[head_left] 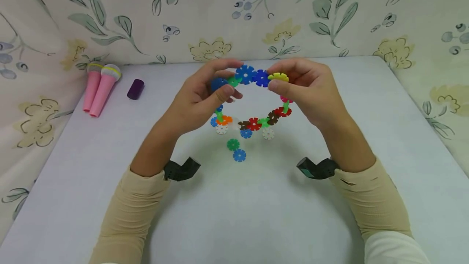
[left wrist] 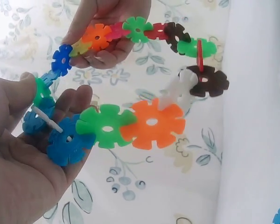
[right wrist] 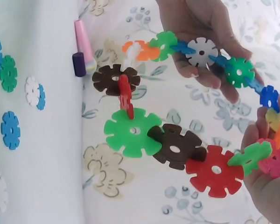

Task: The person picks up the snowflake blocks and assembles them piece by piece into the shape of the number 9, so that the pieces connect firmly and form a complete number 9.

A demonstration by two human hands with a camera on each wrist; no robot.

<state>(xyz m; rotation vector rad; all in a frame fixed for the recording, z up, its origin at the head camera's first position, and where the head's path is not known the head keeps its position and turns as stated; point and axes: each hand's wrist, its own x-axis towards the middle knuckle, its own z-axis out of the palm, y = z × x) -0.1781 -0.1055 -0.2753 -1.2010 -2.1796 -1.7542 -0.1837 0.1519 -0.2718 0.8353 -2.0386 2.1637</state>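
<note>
A closed ring of snowflake-shaped plastic discs, slotted edge to edge, hangs above the table between both hands. My left hand (head_left: 198, 99) holds its left side, thumb and fingers around a green disc (left wrist: 41, 91) and neighbouring blue discs (left wrist: 71, 140). On the other side, my right hand (head_left: 311, 89) pinches a yellow disc (head_left: 278, 77) beside a dark blue disc (head_left: 261, 78). Orange (left wrist: 152, 122), brown (right wrist: 115, 79), red (right wrist: 215, 171) and more green discs (right wrist: 133, 132) make up the lower part. The right palm partly hides a pink disc (right wrist: 273, 158).
Loose discs lie on the white table (head_left: 234, 215) below the ring: a green one (head_left: 233, 144), several blue ones (head_left: 239, 155) and white ones (head_left: 268, 133). Two pink toy microphones (head_left: 104, 91) and a dark purple cylinder (head_left: 136, 89) are at the back left. Patterned cloth (head_left: 234, 11) rises behind.
</note>
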